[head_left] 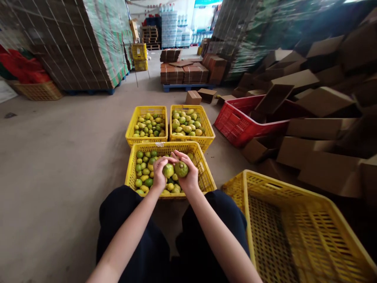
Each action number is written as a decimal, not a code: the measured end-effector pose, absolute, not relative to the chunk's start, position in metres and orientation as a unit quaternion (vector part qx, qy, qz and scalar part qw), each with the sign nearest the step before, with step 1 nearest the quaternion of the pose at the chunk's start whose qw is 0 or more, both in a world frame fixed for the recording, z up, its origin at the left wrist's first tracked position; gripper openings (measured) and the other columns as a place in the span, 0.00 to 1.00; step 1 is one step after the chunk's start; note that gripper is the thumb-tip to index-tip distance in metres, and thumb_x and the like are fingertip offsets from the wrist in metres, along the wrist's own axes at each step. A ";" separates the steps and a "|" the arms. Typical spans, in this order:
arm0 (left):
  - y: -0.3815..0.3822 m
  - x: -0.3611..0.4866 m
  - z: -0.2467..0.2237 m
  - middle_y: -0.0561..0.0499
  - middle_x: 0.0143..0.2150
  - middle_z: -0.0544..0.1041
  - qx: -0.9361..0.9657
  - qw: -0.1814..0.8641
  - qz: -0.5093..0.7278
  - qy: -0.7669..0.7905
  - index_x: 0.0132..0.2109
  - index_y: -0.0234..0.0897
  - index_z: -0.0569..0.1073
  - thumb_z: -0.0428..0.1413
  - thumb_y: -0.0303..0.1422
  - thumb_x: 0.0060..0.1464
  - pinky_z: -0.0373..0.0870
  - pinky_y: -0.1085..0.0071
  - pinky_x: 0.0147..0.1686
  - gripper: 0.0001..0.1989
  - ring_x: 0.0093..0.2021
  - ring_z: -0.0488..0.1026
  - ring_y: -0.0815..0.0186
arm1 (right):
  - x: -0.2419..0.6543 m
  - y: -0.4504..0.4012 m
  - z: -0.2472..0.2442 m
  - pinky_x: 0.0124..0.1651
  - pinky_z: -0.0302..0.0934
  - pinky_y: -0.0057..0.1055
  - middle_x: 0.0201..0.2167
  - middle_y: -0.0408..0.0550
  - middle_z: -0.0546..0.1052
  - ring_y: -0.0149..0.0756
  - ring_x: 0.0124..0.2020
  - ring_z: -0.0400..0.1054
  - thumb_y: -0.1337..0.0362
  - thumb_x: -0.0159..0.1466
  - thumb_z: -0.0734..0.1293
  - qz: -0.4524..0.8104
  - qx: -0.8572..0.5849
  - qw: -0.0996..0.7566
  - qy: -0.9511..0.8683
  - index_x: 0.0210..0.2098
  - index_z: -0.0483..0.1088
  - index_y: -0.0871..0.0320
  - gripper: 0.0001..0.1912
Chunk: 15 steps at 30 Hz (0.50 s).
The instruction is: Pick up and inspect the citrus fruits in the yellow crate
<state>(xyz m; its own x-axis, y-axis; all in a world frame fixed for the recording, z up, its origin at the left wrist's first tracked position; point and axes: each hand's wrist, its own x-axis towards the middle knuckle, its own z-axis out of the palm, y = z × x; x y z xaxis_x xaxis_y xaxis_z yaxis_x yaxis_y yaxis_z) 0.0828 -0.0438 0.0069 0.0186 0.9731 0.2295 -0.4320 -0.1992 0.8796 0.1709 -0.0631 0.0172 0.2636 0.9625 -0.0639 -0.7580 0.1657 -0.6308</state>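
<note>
My left hand (159, 175) is closed around a yellow-green lemon (168, 170). Close beside it, my right hand (191, 173) grips a darker green lemon (181, 169) with its stem end facing up. The fingertips of both hands nearly meet above the fruit; I cannot tell whether they touch. Both hands are over a yellow plastic crate (202, 167) between my knees. Inside lie many loose green and yellow lemons (145, 171), partly hidden by my hands.
Two more yellow crates of lemons, a left one (129, 131) and a right one (209, 133), stand just beyond. Another yellow crate (247, 204) is by my right knee. A red crate (235, 127) and piled cardboard boxes (330, 161) crowd the right. Flattened cartons (172, 74) sit on a pallet ahead.
</note>
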 end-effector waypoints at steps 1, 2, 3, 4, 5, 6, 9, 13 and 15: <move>-0.044 0.082 0.008 0.48 0.35 0.77 0.459 0.551 0.632 0.295 0.29 0.36 0.76 0.48 0.33 0.49 0.65 0.65 0.47 0.12 0.43 0.72 0.60 | 0.169 -0.061 0.017 0.53 0.59 0.38 0.40 0.47 0.77 0.43 0.49 0.67 0.66 0.50 0.66 0.584 -0.290 0.732 -0.198 0.32 0.75 0.57 0.10; -0.045 0.080 0.010 0.48 0.39 0.77 0.465 0.547 0.633 0.290 0.33 0.37 0.76 0.49 0.33 0.48 0.63 0.65 0.49 0.11 0.46 0.71 0.60 | 0.168 -0.060 0.018 0.53 0.58 0.37 0.41 0.47 0.77 0.43 0.49 0.67 0.66 0.50 0.66 0.588 -0.293 0.721 -0.219 0.33 0.75 0.57 0.11; -0.045 0.079 0.011 0.48 0.44 0.76 0.467 0.544 0.634 0.289 0.37 0.38 0.76 0.50 0.32 0.48 0.62 0.64 0.52 0.12 0.49 0.69 0.59 | 0.167 -0.059 0.018 0.53 0.59 0.37 0.41 0.47 0.77 0.43 0.50 0.67 0.66 0.50 0.66 0.593 -0.293 0.711 -0.239 0.33 0.76 0.57 0.11; -0.045 0.077 0.012 0.49 0.47 0.74 0.468 0.539 0.636 0.292 0.40 0.39 0.75 0.50 0.33 0.48 0.61 0.64 0.53 0.13 0.51 0.68 0.59 | 0.167 -0.058 0.019 0.52 0.59 0.37 0.42 0.47 0.77 0.44 0.50 0.67 0.65 0.51 0.65 0.597 -0.291 0.702 -0.257 0.32 0.76 0.56 0.10; -0.044 0.074 0.013 0.49 0.49 0.73 0.467 0.535 0.639 0.296 0.41 0.40 0.75 0.51 0.33 0.48 0.60 0.64 0.54 0.13 0.53 0.67 0.59 | 0.167 -0.058 0.020 0.52 0.59 0.37 0.43 0.47 0.77 0.44 0.50 0.66 0.65 0.51 0.65 0.600 -0.289 0.694 -0.273 0.31 0.76 0.56 0.09; -0.044 0.072 0.014 0.49 0.51 0.72 0.468 0.529 0.642 0.298 0.42 0.40 0.74 0.52 0.33 0.48 0.59 0.64 0.55 0.14 0.54 0.66 0.59 | 0.167 -0.058 0.021 0.52 0.59 0.37 0.44 0.46 0.76 0.44 0.51 0.66 0.65 0.51 0.65 0.603 -0.287 0.687 -0.285 0.31 0.76 0.56 0.09; -0.041 0.068 0.014 0.49 0.55 0.69 0.458 0.527 0.649 0.302 0.43 0.40 0.74 0.54 0.33 0.47 0.58 0.66 0.56 0.15 0.58 0.62 0.59 | 0.166 -0.058 0.024 0.53 0.59 0.39 0.48 0.45 0.75 0.45 0.55 0.62 0.65 0.50 0.65 0.621 -0.269 0.673 -0.298 0.32 0.76 0.55 0.10; -0.035 0.068 0.010 0.50 0.55 0.70 0.378 0.588 0.643 0.313 0.46 0.40 0.74 0.51 0.36 0.51 0.58 0.68 0.55 0.15 0.58 0.62 0.62 | 0.162 -0.055 0.024 0.55 0.57 0.39 0.49 0.48 0.74 0.45 0.56 0.62 0.64 0.50 0.66 0.656 -0.237 0.665 -0.267 0.38 0.75 0.56 0.15; -0.030 0.069 0.007 0.48 0.50 0.74 0.318 0.623 0.638 0.322 0.42 0.37 0.75 0.48 0.40 0.54 0.60 0.68 0.54 0.16 0.55 0.65 0.62 | 0.160 -0.052 0.023 0.55 0.57 0.38 0.45 0.49 0.76 0.44 0.54 0.64 0.62 0.52 0.65 0.664 -0.243 0.667 -0.236 0.36 0.75 0.58 0.14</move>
<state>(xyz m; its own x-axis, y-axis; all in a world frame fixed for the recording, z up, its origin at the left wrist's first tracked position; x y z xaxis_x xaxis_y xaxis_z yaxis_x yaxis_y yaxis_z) 0.0693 -0.0296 0.0072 -0.0207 0.9998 0.0034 -0.5899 -0.0149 0.8074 0.1601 -0.0522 0.0225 0.0083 0.9999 -0.0082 -0.7710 0.0012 -0.6368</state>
